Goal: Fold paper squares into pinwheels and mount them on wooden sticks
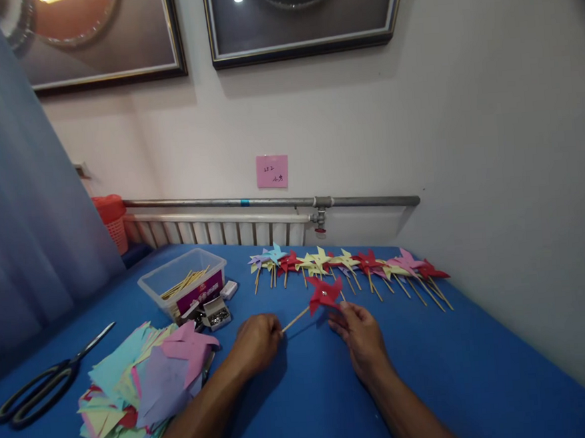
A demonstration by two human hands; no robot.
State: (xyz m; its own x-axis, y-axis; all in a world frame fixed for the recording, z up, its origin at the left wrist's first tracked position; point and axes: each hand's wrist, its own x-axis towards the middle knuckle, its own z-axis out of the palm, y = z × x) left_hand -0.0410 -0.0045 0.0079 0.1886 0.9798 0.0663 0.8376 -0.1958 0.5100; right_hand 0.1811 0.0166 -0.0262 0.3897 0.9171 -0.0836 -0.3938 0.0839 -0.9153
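A red paper pinwheel (pixel 324 293) on a thin wooden stick sits just above the blue table (pixel 483 372), in front of me. My left hand (pixel 255 345) grips the lower end of the stick. My right hand (pixel 361 334) touches the pinwheel's lower edge with its fingertips. Behind it, a row of finished pinwheels (pixel 350 265) in purple, blue, red, yellow and pink lies along the far side of the table.
A pile of coloured paper squares (pixel 144 383) lies at the left, with black scissors (pixel 39 390) beside it. A clear plastic box of sticks (pixel 184 286) and a small box of pins (pixel 216 314) stand behind the pile. A radiator and pipe run along the wall.
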